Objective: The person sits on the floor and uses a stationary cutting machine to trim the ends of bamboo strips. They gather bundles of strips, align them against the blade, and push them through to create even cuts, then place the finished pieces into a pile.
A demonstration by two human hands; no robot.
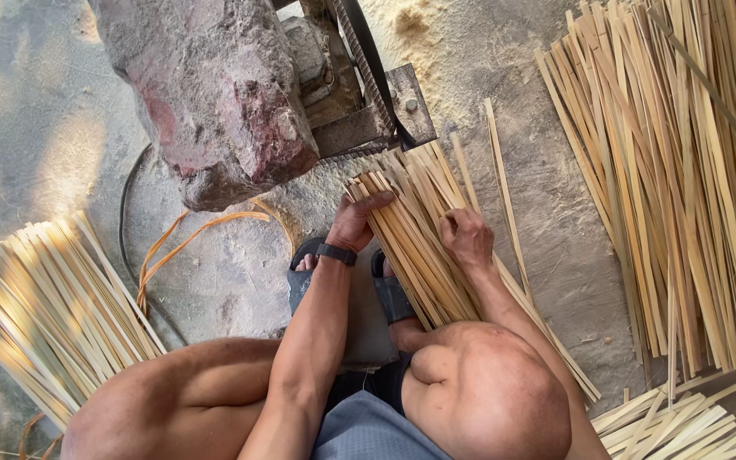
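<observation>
Down on the dusty concrete floor [555, 255], between the sandalled feet, sits a bundle of bamboo strips [415, 230]. Left hand [355, 223] clamps its left side, right hand [466, 238] grips the right, both closed on it. Bigger strip pile [683, 170] lies near the right edge, rock [215, 94] just above.

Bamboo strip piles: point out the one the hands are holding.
The middle bundle, gripped by the left hand and right hand before the machine; the other piles lie untouched at the sides.

Dusty concrete floor [61, 111] — sun-dappled, sawdust [436, 51] scattered.
</observation>
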